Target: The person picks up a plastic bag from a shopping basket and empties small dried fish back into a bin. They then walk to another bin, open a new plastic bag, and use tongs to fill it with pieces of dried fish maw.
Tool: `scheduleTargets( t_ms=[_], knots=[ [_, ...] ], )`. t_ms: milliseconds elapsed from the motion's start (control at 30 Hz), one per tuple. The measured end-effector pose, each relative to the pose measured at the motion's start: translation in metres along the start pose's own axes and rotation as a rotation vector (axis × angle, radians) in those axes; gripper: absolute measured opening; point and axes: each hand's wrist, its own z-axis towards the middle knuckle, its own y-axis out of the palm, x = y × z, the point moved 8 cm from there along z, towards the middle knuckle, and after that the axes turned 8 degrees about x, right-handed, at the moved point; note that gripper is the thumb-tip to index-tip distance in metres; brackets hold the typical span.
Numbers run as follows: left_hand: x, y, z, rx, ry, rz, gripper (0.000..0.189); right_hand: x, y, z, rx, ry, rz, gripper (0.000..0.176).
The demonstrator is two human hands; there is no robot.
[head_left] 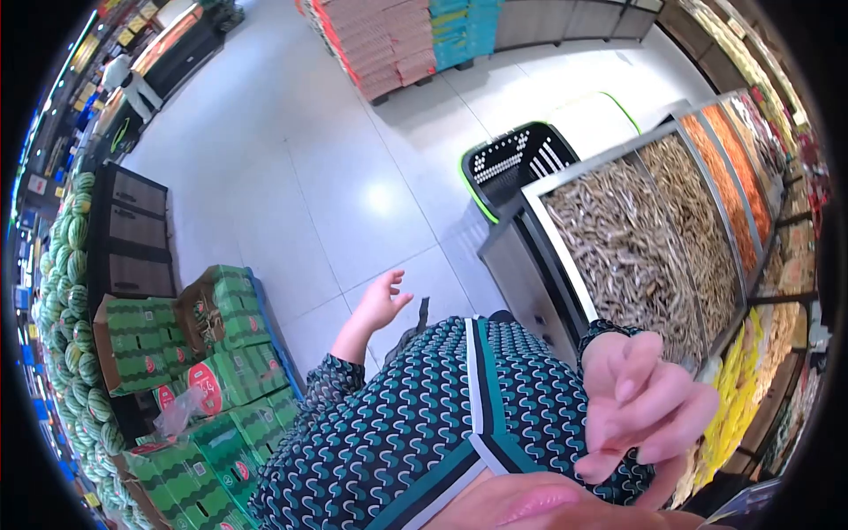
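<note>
My left hand (382, 301) hangs out over the tiled floor beside my body. Its fingers are loosely bent and apart, with nothing in them. My right hand (649, 402) is raised close to the camera, near my chin and in front of the patterned shirt (397, 397). Its fingers are loosely curled with the thumb apart, and I see nothing held. Beyond it, a bin of grey-brown dried goods (627, 238), perhaps small dried fish or shrimp, stands nearest to this hand without visible contact.
A black shopping basket (508, 168) with a green rim stands beside the bins. Orange dried goods (720, 181) fill another compartment. Green cartons (234, 389) and piled watermelons (75, 353) line the left. Stacked pink boxes (384, 44) stand ahead; a person (132, 84) is far left.
</note>
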Motion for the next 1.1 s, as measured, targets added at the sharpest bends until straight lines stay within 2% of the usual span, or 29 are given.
scheduleTargets(
  t_ms=[133, 200, 233, 267, 333, 400, 433, 467, 533, 600, 667, 700, 733, 767, 800, 867, 900, 967, 1100],
  knots=[
    [-0.007, -0.011, 0.014, 0.036, -0.028, -0.113, 0.060, 0.057, 0.020, -0.006, -0.068, 0.051, 0.018, 0.055],
    [0.010, -0.020, 0.036, 0.026, -0.070, -0.115, 0.063, 0.088, 0.005, 0.012, 0.021, -0.008, 0.065, 0.054],
    [0.007, -0.019, 0.041, -0.005, -0.065, -0.112, 0.064, 0.098, 0.006, 0.010, -0.049, 0.017, 0.147, 0.055],
    [0.006, -0.020, 0.049, -0.039, -0.062, -0.101, 0.065, 0.108, 0.004, 0.006, 0.042, -0.047, 0.095, 0.056],
    [-0.004, -0.028, 0.070, -0.048, -0.077, -0.073, 0.068, 0.146, 0.006, 0.011, 0.001, -0.078, 0.115, 0.054],
    [-0.011, -0.041, 0.094, -0.018, -0.110, -0.020, 0.070, 0.183, 0.005, 0.013, -0.094, 0.002, 0.036, 0.052],
    [0.016, -0.056, 0.115, -0.006, -0.114, 0.000, 0.070, 0.201, -0.009, 0.034, -0.150, -0.058, -0.016, 0.050],
    [0.013, -0.065, 0.129, 0.009, -0.139, 0.032, 0.070, 0.219, -0.007, 0.033, -0.224, -0.112, -0.070, 0.048],
    [0.018, -0.090, 0.158, 0.008, -0.166, 0.096, 0.070, 0.285, -0.012, 0.059, -0.273, -0.020, -0.066, 0.059],
    [0.039, -0.114, 0.185, 0.060, -0.063, 0.131, 0.071, 0.343, -0.026, 0.085, -0.245, 0.143, -0.036, 0.082],
    [0.063, -0.132, 0.213, 0.045, -0.055, 0.134, 0.071, 0.371, -0.029, 0.138, -0.409, 0.255, -0.056, 0.099],
    [0.060, -0.137, 0.230, 0.074, -0.062, 0.091, 0.071, 0.385, -0.031, 0.143, -0.404, 0.255, -0.070, 0.099],
    [0.058, -0.142, 0.245, 0.107, -0.069, 0.045, 0.071, 0.397, -0.028, 0.148, -0.398, 0.270, 0.044, 0.101],
    [0.058, -0.144, 0.257, 0.100, -0.018, 0.133, 0.071, 0.409, -0.023, 0.152, -0.391, 0.286, 0.158, 0.103],
    [0.070, -0.147, 0.267, 0.090, -0.018, 0.136, 0.071, 0.421, -0.017, 0.154, -0.385, 0.291, 0.150, 0.103],
    [0.089, -0.147, 0.284, -0.008, -0.062, 0.200, 0.073, 0.440, -0.030, 0.163, -0.036, 0.314, 0.593, 0.104],
    [0.096, -0.151, 0.290, -0.024, -0.053, 0.208, 0.073, 0.444, -0.039, 0.176, 0.029, 0.259, 0.634, 0.104],
    [0.088, -0.144, 0.321, -0.114, -0.015, 0.194, 0.074, 0.456, -0.048, 0.195, 0.003, 0.174, 0.528, 0.103],
    [0.093, -0.160, 0.383, -0.172, 0.017, 0.245, 0.076, 0.495, -0.048, 0.223, -0.043, 0.077, 0.366, 0.101]
  ],
)
